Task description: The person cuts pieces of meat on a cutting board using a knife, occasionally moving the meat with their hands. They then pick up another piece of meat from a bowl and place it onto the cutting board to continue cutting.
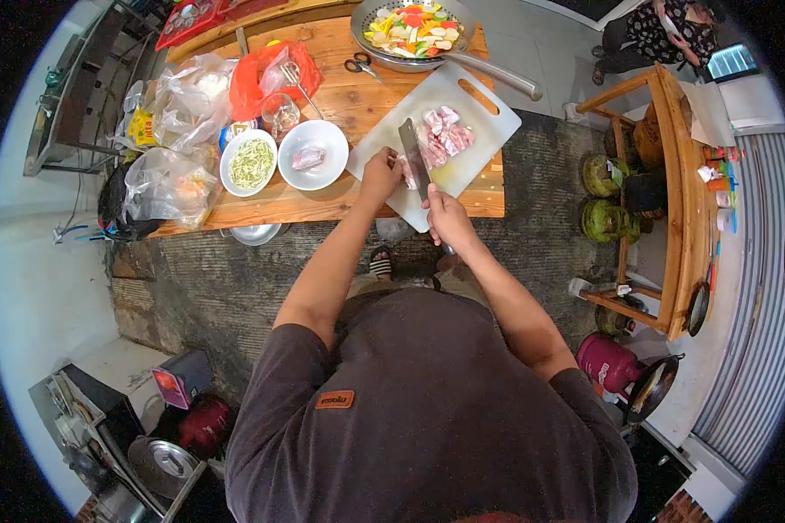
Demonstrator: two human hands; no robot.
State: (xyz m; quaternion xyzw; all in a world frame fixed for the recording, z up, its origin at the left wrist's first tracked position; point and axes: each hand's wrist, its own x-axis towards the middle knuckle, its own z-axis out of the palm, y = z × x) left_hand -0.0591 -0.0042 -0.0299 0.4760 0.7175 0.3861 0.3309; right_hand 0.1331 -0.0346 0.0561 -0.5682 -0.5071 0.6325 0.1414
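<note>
Two hands working: right hand is gripping the knife, handle hidden; left hand is pinning meat beside the blade.

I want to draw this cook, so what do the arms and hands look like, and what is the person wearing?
Both arms are bare from above the elbow down. The left hand and right hand wear no gloves; any rings or watch are too small to tell. The short sleeves belong to a dark grey-brown T-shirt with a small orange patch on it.
</note>
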